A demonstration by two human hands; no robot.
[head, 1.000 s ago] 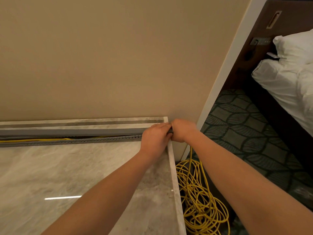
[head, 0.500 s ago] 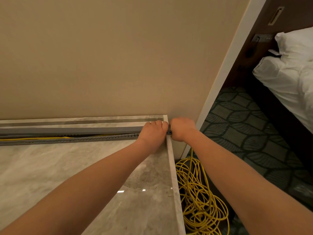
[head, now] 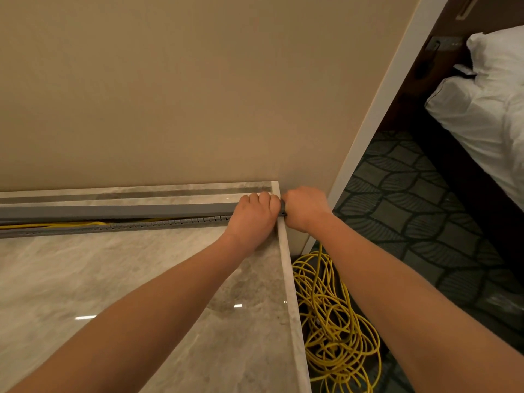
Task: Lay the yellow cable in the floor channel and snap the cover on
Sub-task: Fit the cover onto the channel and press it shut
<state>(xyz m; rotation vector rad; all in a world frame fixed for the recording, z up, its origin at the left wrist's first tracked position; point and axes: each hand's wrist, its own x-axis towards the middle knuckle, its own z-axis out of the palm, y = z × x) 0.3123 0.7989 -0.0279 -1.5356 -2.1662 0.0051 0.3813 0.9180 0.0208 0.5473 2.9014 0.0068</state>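
A grey floor channel (head: 119,226) with a toothed front edge runs along the wall base. Its grey cover (head: 113,210) lies over it, closed at the right and gaping further left. The yellow cable (head: 51,224) shows in that gap. My left hand (head: 253,215) is closed down on the cover's right end. My right hand (head: 304,207) is closed on the channel's dark end at the marble edge. The rest of the cable lies as a loose coil (head: 334,321) on the carpet below my right forearm.
The marble floor (head: 113,279) ends in a raised marble edge strip (head: 292,293) on the right. Beyond it lies patterned dark carpet (head: 411,208). A beige wall (head: 170,95) stands straight ahead, with a white corner trim (head: 377,123). A bed with white linen (head: 482,109) is at the far right.
Both hands stay at the channel's right end. My left hand has shifted slightly so its knuckles sit on top of the cover. The view has tilted a little downward.
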